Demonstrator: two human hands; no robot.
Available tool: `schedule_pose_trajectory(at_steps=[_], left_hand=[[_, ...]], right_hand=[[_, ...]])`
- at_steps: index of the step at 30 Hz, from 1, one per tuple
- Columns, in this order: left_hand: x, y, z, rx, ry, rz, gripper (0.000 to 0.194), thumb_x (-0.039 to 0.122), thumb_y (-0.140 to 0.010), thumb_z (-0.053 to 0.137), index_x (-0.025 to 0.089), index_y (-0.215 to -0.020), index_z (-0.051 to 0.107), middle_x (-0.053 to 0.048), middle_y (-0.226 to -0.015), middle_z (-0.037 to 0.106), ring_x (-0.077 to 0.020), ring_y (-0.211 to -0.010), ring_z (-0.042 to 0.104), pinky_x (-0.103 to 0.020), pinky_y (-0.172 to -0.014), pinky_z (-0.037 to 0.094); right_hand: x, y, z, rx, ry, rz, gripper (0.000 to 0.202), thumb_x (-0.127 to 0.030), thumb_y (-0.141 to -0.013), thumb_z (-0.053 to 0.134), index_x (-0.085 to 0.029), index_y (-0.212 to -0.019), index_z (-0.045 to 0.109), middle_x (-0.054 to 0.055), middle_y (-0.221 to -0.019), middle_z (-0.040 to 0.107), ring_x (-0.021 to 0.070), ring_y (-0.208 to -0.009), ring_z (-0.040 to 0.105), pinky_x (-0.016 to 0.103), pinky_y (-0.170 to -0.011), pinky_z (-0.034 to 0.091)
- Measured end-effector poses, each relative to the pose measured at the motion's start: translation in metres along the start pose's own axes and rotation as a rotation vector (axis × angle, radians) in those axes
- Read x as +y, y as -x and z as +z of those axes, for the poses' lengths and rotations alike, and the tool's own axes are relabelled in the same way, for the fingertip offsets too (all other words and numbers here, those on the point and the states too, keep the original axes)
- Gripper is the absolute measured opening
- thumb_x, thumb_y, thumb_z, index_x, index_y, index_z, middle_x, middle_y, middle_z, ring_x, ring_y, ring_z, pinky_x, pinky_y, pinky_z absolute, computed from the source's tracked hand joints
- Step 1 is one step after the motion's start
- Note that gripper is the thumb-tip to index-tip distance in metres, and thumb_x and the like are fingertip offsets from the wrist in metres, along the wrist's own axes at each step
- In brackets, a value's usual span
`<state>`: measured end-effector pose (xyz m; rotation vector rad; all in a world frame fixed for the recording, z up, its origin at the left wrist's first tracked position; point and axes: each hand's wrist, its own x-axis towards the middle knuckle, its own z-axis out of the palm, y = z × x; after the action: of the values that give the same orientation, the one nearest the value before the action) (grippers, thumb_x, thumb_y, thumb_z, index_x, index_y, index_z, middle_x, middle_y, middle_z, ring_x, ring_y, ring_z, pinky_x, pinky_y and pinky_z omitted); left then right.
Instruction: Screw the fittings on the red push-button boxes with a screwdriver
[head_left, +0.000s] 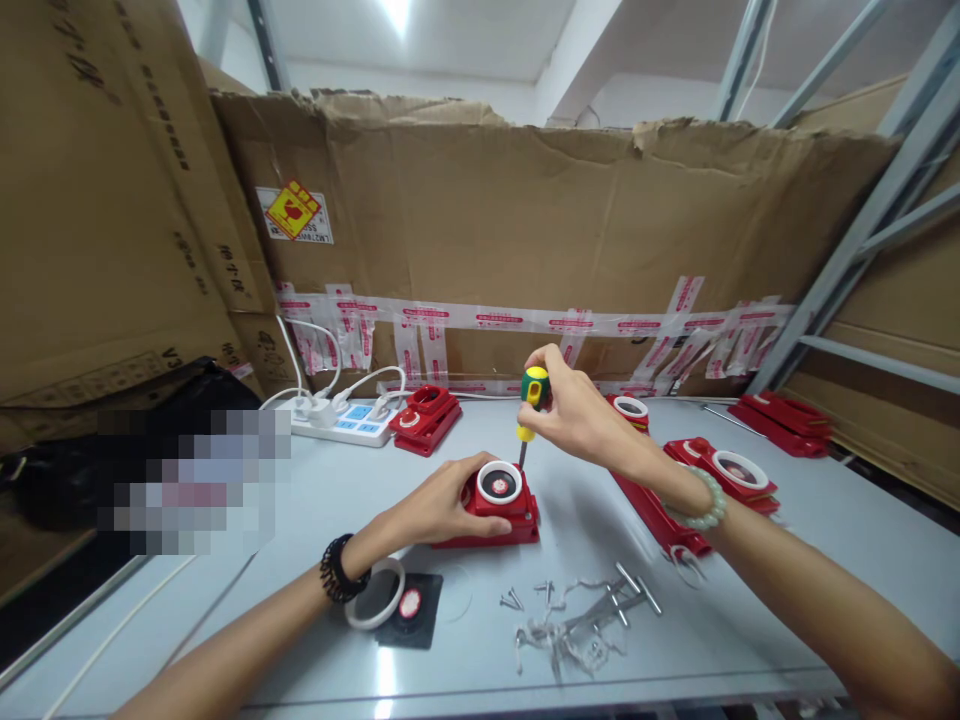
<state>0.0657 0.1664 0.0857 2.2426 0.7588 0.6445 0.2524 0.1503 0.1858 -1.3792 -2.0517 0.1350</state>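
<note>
Red, white-ringed oblong housing lies crosswise, clasped by your left hand; your right hand grips a green-yellow screwdriver at its far-right edge.

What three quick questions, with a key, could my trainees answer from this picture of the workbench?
1. Multiple choice: while the left hand grips a red casing, what does the right hand hold? A: pliers; B: a screwdriver; C: a roll of tape.
2. True or false: loose screws lie on the table, nearer the camera than the gripped casing.
3. Fill the gap: the pale bead bracelet is on the ____ wrist.

Key: 1: B; 2: true; 3: right.
</note>
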Motion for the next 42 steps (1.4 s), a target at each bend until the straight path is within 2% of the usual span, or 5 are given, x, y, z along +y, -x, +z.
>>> schedule_pose_trajectory(at_steps=[5,12,24,35,42], left_hand=[[0.0,0.0,0.0,0.002,0.016,-0.002,0.047,0.037,-0.068,0.074,0.019,-0.107,0.054,-0.003,-0.098,0.066,-0.0218,-0.087,0.061,-0.031,-0.077,0.047],[0.002,0.0,-0.001,0.004,0.024,0.003,0.047,0.036,-0.068,0.074,0.019,-0.107,0.054,-0.003,-0.098,0.066,-0.0216,-0.087,0.061,-0.031,-0.077,0.046],[0.002,-0.001,-0.001,0.0,0.021,0.008,0.049,0.034,-0.068,0.074,0.019,-0.11,0.053,-0.004,-0.101,0.064,-0.022,-0.09,0.06,-0.033,-0.08,0.047],[0.002,-0.001,0.001,0.005,0.025,-0.012,0.048,0.035,-0.067,0.074,0.019,-0.108,0.054,-0.003,-0.098,0.065,-0.0216,-0.088,0.061,-0.031,-0.078,0.046],[0.001,-0.001,0.0,0.005,0.016,-0.01,0.049,0.036,-0.067,0.074,0.018,-0.108,0.054,-0.003,-0.098,0.066,-0.0219,-0.087,0.061,-0.031,-0.077,0.046]], right_hand=[[0.001,0.001,0.002,0.036,0.051,-0.036,0.017,-0.03,-0.077,0.05,-0.022,-0.086,0.037,-0.003,-0.064,0.051,0.0138,-0.055,0.045,0.026,-0.054,0.032],[0.003,-0.001,0.003,0.005,-0.036,-0.015,0.019,-0.022,-0.075,0.047,-0.023,-0.091,0.036,-0.007,-0.06,0.045,0.0107,-0.049,0.041,0.023,-0.051,0.031],[0.008,0.011,-0.014,0.135,-0.088,-0.026,0.018,-0.023,-0.077,0.049,-0.024,-0.092,0.038,-0.006,-0.062,0.048,0.0096,-0.048,0.045,0.024,-0.05,0.035],[0.019,0.008,0.003,0.149,-0.113,-0.014,0.016,-0.024,-0.076,0.049,-0.023,-0.09,0.039,-0.007,-0.061,0.047,0.0099,-0.049,0.044,0.023,-0.051,0.034],[0.019,0.008,0.005,0.16,-0.09,-0.021,0.016,-0.024,-0.076,0.048,-0.023,-0.089,0.039,-0.006,-0.062,0.046,0.0101,-0.05,0.043,0.023,-0.052,0.034]])
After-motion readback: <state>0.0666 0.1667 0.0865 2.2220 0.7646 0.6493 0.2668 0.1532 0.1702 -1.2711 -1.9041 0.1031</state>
